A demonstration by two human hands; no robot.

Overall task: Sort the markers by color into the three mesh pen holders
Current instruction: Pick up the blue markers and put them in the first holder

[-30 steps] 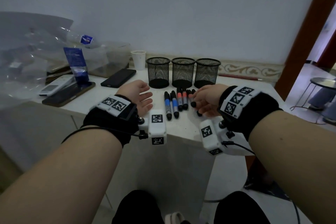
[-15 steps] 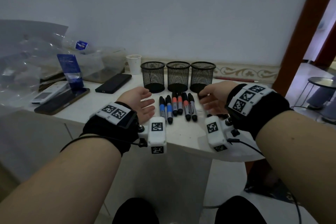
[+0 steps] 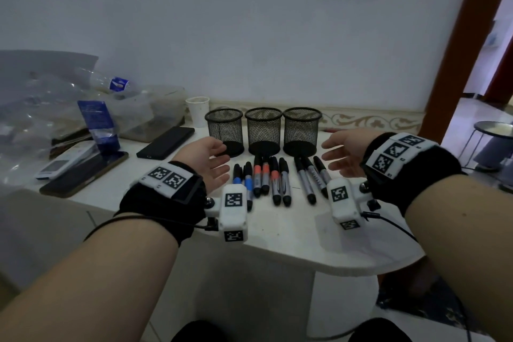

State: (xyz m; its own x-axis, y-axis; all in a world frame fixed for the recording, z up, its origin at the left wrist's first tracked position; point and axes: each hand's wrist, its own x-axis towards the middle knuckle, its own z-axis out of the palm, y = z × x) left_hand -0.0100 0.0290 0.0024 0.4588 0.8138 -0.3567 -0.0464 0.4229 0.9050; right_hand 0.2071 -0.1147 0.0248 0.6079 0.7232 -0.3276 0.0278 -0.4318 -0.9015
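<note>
Three black mesh pen holders stand in a row at the back of the white table: left holder (image 3: pixel 224 130), middle holder (image 3: pixel 263 130), right holder (image 3: pixel 302 130). In front of them lie several markers side by side: blue markers (image 3: pixel 248 180), red markers (image 3: pixel 261 176) and black markers (image 3: pixel 308 179). My left hand (image 3: pixel 209 165) hovers open just left of the markers, palm turned inward. On the other side my right hand (image 3: pixel 345 151) is open too, palm inward, holding nothing.
A white paper cup (image 3: pixel 197 111) stands left of the holders. Two dark phones (image 3: pixel 166 142) (image 3: pixel 86 172), a white remote (image 3: pixel 66 159), a blue packet (image 3: pixel 98 126) and plastic bags (image 3: pixel 41 103) crowd the left side. The table's front edge (image 3: pixel 319 258) is close to me.
My right hand has drawn back to the right off the markers and opened, uncovering the black ones. My left hand stays open. The camera has tilted upward.
</note>
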